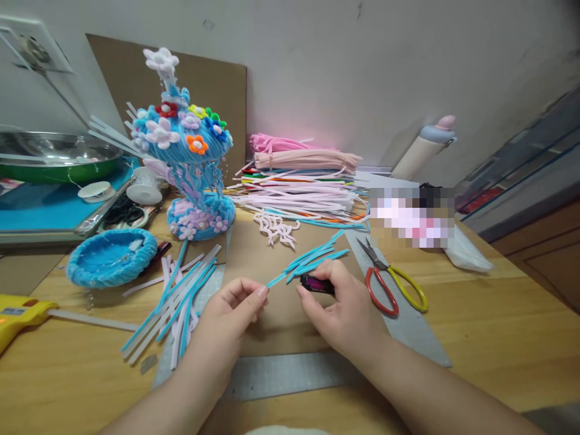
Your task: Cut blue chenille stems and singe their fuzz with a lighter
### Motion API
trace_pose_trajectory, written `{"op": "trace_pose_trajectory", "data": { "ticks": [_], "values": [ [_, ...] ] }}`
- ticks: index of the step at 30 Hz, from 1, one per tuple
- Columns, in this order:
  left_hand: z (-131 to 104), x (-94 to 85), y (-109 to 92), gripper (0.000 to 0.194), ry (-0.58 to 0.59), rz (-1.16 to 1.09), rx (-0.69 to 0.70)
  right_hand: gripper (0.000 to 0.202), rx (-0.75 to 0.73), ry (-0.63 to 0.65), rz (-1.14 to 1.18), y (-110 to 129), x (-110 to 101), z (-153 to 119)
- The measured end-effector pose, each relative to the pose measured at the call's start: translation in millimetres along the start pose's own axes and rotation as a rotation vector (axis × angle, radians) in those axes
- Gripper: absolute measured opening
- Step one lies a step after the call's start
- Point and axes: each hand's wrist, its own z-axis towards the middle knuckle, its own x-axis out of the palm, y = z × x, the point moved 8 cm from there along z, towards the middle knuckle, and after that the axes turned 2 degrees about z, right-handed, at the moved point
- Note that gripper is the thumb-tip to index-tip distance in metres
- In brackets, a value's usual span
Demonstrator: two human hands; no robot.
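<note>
My left hand (240,305) pinches the near end of a light-blue pipe cleaner (277,279) between thumb and fingertips. My right hand (342,302) is closed around a small black and purple lighter-like object (317,284), its far end hidden by the fingers. Just beyond both hands, several short blue pipe cleaners (317,257) lie loosely on a brown cardboard sheet (281,335). A bundle of white curled pipe-cleaner pieces (276,228) rests farther back. Scissors (385,275) with one red and one yellow handle lie open to the right of my right hand.
A blue flower-covered pipe-cleaner model (185,145) stands back left, near a blue fuzzy bowl (111,257). Cut strips (181,302) and a yellow glue gun (22,317) lie left. Pipe-cleaner bundles (303,163) are stacked by the wall, with a bottle (421,151) at right.
</note>
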Motion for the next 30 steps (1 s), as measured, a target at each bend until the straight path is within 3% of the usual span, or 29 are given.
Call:
{"op": "trace_pose_trajectory", "data": {
  "ticks": [30],
  "values": [
    [-1.7, 2.9, 0.2, 0.021, 0.011, -0.048, -0.028, 0.012, -0.009, 0.051, -0.04, 2.4, 4.8, -2.4]
  ]
}}
